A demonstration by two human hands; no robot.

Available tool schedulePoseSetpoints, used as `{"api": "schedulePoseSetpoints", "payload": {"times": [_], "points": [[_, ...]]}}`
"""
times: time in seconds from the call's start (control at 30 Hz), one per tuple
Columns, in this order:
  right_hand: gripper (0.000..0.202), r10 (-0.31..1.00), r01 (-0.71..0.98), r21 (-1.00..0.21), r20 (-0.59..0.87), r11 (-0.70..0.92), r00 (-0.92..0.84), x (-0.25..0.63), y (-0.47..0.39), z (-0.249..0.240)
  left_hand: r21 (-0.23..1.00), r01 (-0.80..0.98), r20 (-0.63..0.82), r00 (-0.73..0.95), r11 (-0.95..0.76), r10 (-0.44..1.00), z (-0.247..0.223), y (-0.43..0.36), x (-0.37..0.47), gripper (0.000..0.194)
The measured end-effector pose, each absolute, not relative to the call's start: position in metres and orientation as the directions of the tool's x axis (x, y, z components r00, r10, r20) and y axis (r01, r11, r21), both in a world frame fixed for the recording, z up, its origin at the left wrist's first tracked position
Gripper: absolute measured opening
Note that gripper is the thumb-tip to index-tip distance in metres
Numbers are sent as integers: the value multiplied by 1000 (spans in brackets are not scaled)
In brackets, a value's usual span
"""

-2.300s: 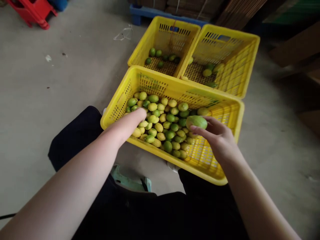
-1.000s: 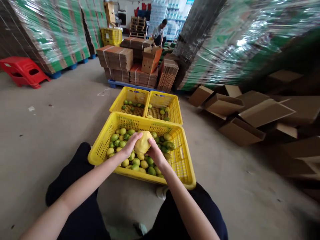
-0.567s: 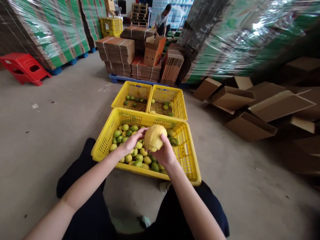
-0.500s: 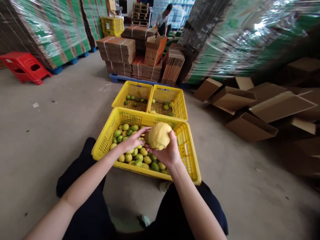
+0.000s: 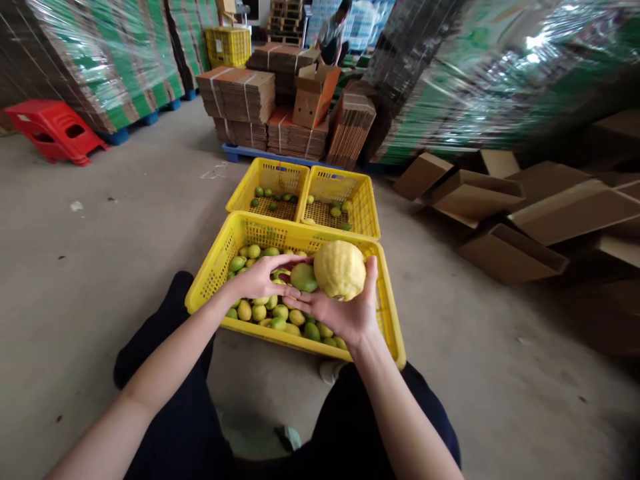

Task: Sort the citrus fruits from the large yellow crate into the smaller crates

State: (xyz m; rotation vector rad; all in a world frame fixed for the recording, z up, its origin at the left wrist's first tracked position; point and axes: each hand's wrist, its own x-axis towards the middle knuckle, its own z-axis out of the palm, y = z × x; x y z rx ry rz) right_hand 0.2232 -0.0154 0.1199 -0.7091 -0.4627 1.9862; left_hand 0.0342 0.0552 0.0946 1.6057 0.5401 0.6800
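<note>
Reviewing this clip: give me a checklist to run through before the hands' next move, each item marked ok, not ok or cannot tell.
1. Large yellow fruit supported: ok, it rests in the right hand, thumb against its side.
2. Green fruit secured: cannot tell; it sits between the left hand and the yellow fruit, and which hand bears it is unclear.
3. Both hands above the front crate: ok.
4. Clear view of the fruit in that crate: not ok, the hands cover part of it.
5. Rear crates open at the top: ok, no lids show.
</note>
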Motion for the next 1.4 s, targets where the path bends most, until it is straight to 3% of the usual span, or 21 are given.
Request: {"api": "schedulePoseSetpoints", "payload": {"times": [0.17,0.33,0.43,0.7,1.0,1.23,1.4], "points": [[87,907,-674,-607,-292,-421,-303,227,-17,122,982,-119,189,635,-147,749,95,58,34,59],[49,919,-699,-669,-393,-252,44,227,-11,107,979,-173,189,571,-108,799,92,61,32,64],[39,897,-724,-657,-424,-211,124,224,-6,96,987,-133,152,609,-89,779,89,60,35,64],[41,926,-721,-636,-378,-274,-17,230,-6,99,985,-173,99,626,14,774,89,64,32,63],[60,779,-670,-439,-512,-599,-361,235,-4,100,977,-180,29,634,111,773,91,63,28,65],[60,738,-693,-359,-561,-626,-376,229,-9,101,984,-157,33,641,89,767,80,68,24,60],[58,778,-659,-463,-542,-593,-318,231,-8,103,985,-159,43,622,73,782,80,66,25,65]]}}
